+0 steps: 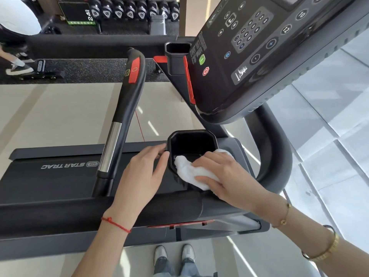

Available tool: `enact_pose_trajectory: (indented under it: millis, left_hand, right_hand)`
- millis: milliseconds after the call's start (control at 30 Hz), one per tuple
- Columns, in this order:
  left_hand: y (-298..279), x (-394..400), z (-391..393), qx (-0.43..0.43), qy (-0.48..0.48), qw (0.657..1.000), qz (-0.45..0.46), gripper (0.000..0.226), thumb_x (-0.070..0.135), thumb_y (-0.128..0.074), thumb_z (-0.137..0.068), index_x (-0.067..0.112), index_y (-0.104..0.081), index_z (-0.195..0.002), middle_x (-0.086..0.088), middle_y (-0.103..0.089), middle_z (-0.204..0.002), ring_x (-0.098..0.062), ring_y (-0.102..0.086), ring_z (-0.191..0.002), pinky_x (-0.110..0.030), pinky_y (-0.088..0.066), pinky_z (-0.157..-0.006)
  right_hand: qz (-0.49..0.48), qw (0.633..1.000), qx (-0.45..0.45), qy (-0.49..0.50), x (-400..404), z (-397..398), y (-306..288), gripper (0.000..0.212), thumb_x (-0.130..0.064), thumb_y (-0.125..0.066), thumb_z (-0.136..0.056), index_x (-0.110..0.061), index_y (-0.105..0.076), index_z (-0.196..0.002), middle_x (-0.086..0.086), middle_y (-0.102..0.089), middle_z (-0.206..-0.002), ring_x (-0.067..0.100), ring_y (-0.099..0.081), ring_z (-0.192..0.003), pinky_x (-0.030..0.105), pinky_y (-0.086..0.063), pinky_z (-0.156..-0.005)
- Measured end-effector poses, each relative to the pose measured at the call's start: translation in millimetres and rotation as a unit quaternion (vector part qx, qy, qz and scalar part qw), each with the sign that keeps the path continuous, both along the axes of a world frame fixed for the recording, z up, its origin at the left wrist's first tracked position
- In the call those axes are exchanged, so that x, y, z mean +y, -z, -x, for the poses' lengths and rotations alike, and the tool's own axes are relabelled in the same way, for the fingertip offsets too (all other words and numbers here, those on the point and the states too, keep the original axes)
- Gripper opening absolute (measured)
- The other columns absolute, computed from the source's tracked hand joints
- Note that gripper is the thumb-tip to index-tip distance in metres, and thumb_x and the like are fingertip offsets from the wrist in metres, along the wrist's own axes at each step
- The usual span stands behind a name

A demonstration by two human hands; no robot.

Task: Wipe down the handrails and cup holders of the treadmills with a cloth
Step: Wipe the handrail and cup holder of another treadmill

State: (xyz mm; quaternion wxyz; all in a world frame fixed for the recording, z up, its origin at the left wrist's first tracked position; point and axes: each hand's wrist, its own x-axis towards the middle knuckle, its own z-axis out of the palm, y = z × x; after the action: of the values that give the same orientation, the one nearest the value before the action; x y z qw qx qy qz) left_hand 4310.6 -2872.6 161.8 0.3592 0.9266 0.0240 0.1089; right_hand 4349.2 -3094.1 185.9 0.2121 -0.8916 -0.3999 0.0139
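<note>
The right hand (225,172) was laid flat over a white cloth (189,170), fingers spread and pressed down rather than curled, so that the cloth was pinned against the near rim of the cup holder (191,143) and part of it pushed down into the black well. That flat pressure was judged to suit scrubbing the rim and inner wall. The left hand (145,170) was held loosely open, nothing gripped, its fingertips (162,150) touching the outer left edge of the same cup holder, apparently to brace the holder or steady the body during the wipe.

Just left of the hands, a black handrail (127,108) with a chrome sleeve and a red panel was seen rising away from the near crossbar (79,212); no cloth was on it. A second cup holder (177,48) was visible beyond, beside the console (259,56) with its keypad and green and red buttons. Whether either had been wiped could not be told.

The treadmill belt (50,176), marked STAR TRAC, lay below the rail. Pale floor tiles (329,136) were seen to the right, a rack of dumbbells (129,11) at the far wall, and another person's shoes (18,68) at the left edge.
</note>
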Motion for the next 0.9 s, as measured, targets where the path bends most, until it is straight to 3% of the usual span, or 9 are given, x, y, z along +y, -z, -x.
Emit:
enact_pose_trajectory:
  millis: [167, 233, 367, 500, 600, 733, 900]
  left_hand:
    - [-4, -1, 2, 0.003, -0.002, 1.0, 0.004, 0.042, 0.041, -0.044, -0.095, 0.026, -0.058, -0.132, 0.013, -0.064, -0.114, -0.004, -0.06, -0.104, -0.03, -0.052, -0.089]
    - [-5, -3, 2, 0.004, -0.004, 1.0, 0.001, 0.042, 0.043, -0.045, -0.095, 0.028, -0.058, -0.132, 0.015, -0.064, -0.114, -0.004, -0.06, -0.104, -0.031, -0.052, -0.088]
    - [-4, -6, 2, 0.013, -0.003, 1.0, 0.003, 0.047, 0.051, -0.044, -0.094, 0.032, -0.055, -0.135, 0.017, -0.061, -0.12, -0.001, -0.057, -0.111, -0.028, -0.05, -0.093]
    - [-1, -7, 3, 0.016, -0.012, 1.0, -0.003, 0.055, 0.055, -0.046, -0.092, 0.028, -0.051, -0.139, 0.013, -0.061, -0.123, -0.004, -0.056, -0.115, -0.022, -0.045, -0.095]
    - [1, -7, 2, 0.024, -0.012, 1.0, -0.009, 0.057, 0.054, -0.047, -0.091, 0.028, -0.05, -0.141, 0.014, -0.061, -0.123, -0.003, -0.056, -0.114, -0.024, -0.047, -0.095]
    - [1, -6, 2, 0.027, -0.015, 1.0, -0.005, 0.057, 0.055, -0.048, -0.09, 0.03, -0.049, -0.141, 0.015, -0.06, -0.122, -0.001, -0.055, -0.114, -0.024, -0.047, -0.095]
    - [2, -8, 1, 0.027, -0.02, 0.999, -0.014, 0.057, 0.054, -0.049, -0.09, 0.027, -0.049, -0.141, 0.014, -0.06, -0.125, -0.004, -0.055, -0.116, -0.021, -0.044, -0.094]
  right_hand:
    - [-0.121, 0.991, 0.042, 0.049, -4, -7, -9, 0.023, -0.029, -0.052, -0.097, -0.027, -0.059, -0.119, -0.013, -0.059, -0.107, 0.005, -0.052, -0.103, 0.02, -0.035, -0.098]
    - [-0.17, 0.982, 0.005, 0.085, 3, -22, -18, 0.025, -0.031, -0.052, -0.097, -0.028, -0.058, -0.122, -0.011, -0.06, -0.111, 0.008, -0.053, -0.105, 0.022, -0.038, -0.096]
    - [-0.052, 0.988, -0.132, 0.061, 30, -63, -25, 0.035, -0.031, -0.049, -0.1, -0.014, -0.059, -0.128, 0.004, -0.063, -0.115, 0.026, -0.056, -0.101, 0.034, -0.038, -0.092]
    - [0.136, 0.984, -0.112, 0.008, 61, -78, -5, 0.048, -0.041, -0.039, -0.103, -0.018, -0.041, -0.144, 0.003, -0.056, -0.127, 0.025, -0.053, -0.113, 0.035, -0.037, -0.098]
    - [0.126, 0.987, -0.097, 0.021, 55, -81, -1, 0.045, -0.043, -0.038, -0.102, -0.019, -0.044, -0.14, 0.002, -0.058, -0.118, 0.024, -0.054, -0.105, 0.031, -0.037, -0.091]
    - [0.094, 0.992, -0.078, 0.031, 28, -79, 3, 0.043, -0.035, -0.046, -0.1, -0.011, -0.048, -0.137, 0.007, -0.057, -0.121, 0.027, -0.055, -0.106, 0.033, -0.04, -0.093]
    - [0.147, 0.982, -0.115, -0.007, 59, -87, 3, 0.04, -0.036, -0.036, -0.103, -0.016, -0.045, -0.136, 0.003, -0.056, -0.119, 0.025, -0.054, -0.106, 0.035, -0.04, -0.093]
